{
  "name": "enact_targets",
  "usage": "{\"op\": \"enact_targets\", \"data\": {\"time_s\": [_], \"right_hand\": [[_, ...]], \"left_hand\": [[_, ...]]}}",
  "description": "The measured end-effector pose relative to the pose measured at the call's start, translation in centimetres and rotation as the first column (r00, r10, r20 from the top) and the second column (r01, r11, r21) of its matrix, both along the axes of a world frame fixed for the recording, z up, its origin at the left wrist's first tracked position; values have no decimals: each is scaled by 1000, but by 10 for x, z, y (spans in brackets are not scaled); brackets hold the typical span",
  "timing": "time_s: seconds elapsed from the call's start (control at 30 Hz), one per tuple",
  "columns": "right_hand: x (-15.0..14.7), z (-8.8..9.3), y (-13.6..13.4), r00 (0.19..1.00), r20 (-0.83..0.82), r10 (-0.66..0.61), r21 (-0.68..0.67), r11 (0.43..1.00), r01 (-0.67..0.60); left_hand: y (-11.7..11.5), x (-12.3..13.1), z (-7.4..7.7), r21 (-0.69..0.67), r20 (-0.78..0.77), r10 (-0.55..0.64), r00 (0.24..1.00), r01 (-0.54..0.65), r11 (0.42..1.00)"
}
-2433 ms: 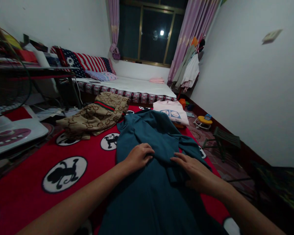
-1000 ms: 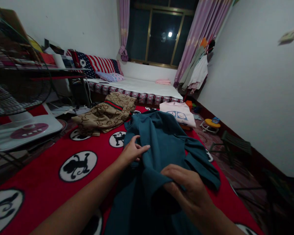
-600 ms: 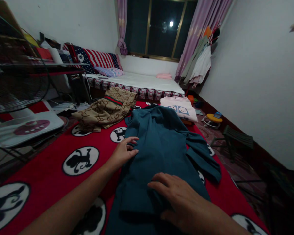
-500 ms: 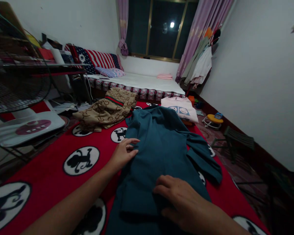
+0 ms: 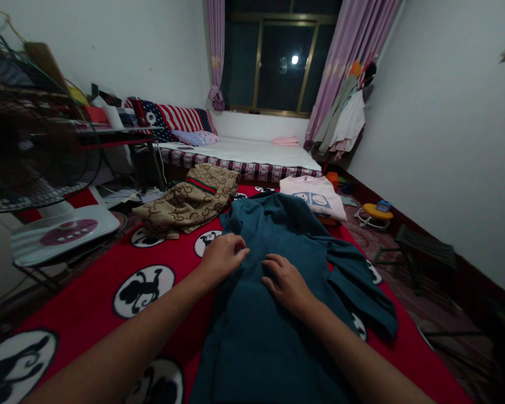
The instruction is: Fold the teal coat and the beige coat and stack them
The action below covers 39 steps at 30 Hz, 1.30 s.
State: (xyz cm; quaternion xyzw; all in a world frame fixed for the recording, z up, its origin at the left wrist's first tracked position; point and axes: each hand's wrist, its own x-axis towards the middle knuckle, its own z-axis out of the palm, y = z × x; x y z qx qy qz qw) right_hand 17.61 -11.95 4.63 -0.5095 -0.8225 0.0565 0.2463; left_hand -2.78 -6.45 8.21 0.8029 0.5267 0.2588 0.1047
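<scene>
A dark teal long-sleeved garment lies stretched along the bed cover, its right-hand sleeve folded out to the side. Above its left edge is my left hand, fingers curved and thumb apart, with nothing visible between them. My right hand rests over the middle of the garment, or just above it; its fingers are loosely bent and spread. The lower end of the garment runs out of view at the bottom.
Red bedding with round monkey prints lies underneath. Beyond the garment are brown patterned cloth and a folded pale pink shirt. A fan stands at left; a green folding stool is at right.
My right hand has moved forward up the garment, closer to my left hand. The left hand has shifted slightly right, its fingers more curled. The view has tilted up a little.
</scene>
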Motion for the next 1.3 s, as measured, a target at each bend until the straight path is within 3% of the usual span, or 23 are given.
{"op": "enact_targets", "data": {"time_s": [0.13, 0.3, 0.5, 0.7, 0.8, 0.87, 0.93, 1.0, 1.13, 1.3], "right_hand": [[-3, -27, 4, 1000, -12, -16, 108, 994, 17], [-5, -26, -2, 999, 11, -33, 128, 991, 31], [-3, -27, -2, 997, -13, -77, 101, 992, 78], [-3, -25, -1, 968, -14, -252, 48, 966, 253], [-5, -24, -1, 969, 20, -248, 37, 968, 247], [-5, -25, -1, 969, 27, -244, 43, 969, 243], [-6, -25, -2, 970, 24, -242, 61, 969, 241], [-6, -26, -2, 972, 21, -236, 76, 969, 234], [-5, -26, -2, 974, 31, -223, 69, 973, 221], [-4, -25, -2, 975, 41, -217, 50, 975, 215]], "left_hand": [[57, 4, 2, 43, 37, 177, 983, -179, 983], [103, 18, -6, -72, -49, 314, 948, -316, 946], [118, 14, -24, -116, -9, 310, 951, -309, 944], [108, -10, -38, -78, 6, 353, 935, -352, 933], [100, -2, -31, 138, -58, 298, 953, -288, 948], [98, 11, -25, 261, -143, 143, 979, -102, 960], [100, 27, -24, 236, -215, -51, 975, 103, 966], [105, 42, -28, 157, -241, -171, 955, 213, 964], [124, 57, -44, 81, -255, -155, 954, 181, 980], [149, 57, -57, -36, -321, -99, 942, 92, 995]]}}
